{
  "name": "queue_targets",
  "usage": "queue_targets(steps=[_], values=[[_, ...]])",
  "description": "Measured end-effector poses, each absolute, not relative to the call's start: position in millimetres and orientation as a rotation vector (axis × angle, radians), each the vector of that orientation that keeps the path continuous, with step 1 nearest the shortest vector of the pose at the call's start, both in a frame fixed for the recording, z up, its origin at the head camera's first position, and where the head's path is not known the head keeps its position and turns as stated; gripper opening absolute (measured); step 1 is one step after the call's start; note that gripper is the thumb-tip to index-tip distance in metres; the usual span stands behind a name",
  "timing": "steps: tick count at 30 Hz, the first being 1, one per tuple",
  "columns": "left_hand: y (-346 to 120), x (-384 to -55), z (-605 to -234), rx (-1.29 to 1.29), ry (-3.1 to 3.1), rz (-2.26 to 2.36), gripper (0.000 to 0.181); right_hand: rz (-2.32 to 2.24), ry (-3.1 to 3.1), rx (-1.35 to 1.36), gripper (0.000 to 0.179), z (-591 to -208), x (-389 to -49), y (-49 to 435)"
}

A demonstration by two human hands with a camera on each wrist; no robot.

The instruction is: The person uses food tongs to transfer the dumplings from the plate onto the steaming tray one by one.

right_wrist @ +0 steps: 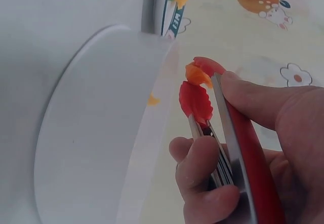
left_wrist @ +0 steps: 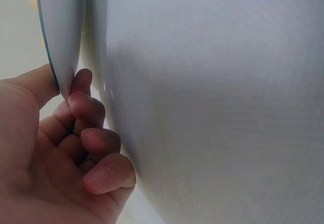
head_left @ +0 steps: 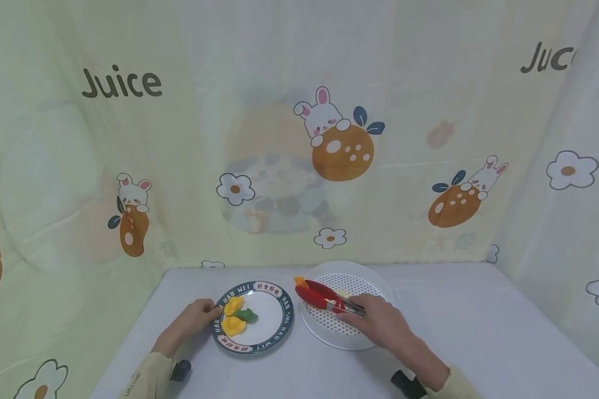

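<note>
My left hand (head_left: 199, 315) pinches the left rim of a white plate (head_left: 274, 318) with a dark patterned border; the left wrist view shows the thumb above the rim and fingers curled beneath. Two yellow dumpling-like pieces (head_left: 234, 326) and a green piece (head_left: 246, 315) lie on the plate's left part. My right hand (head_left: 379, 321) grips red-tipped metal tongs (head_left: 324, 295), held over a white round steamer tray (head_left: 324, 327) with a perforated bottom. Between the tong tips is a small orange piece (right_wrist: 197, 74). A pale yellow piece (head_left: 343, 293) shows in the tray behind the tongs.
The plate and tray stand side by side on a white-covered table (head_left: 459, 343). A printed curtain (head_left: 269, 66) hangs behind the table's back edge and along its sides. Dark bands (head_left: 181, 371) sit at both wrists.
</note>
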State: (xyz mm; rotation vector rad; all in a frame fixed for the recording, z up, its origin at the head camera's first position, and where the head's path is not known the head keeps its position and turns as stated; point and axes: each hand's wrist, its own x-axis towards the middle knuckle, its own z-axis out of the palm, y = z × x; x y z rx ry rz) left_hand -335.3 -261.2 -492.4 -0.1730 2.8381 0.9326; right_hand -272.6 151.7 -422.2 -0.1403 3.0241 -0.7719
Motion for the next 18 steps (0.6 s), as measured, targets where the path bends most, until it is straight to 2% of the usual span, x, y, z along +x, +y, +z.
queue_targets(steps=[18], values=[[-263.0, -335.1, -493.7, -0.155, 2.841, 0.92, 0.027, -0.631, 3.061, -0.104, 0.078, -422.4, -277.2, 190.6]])
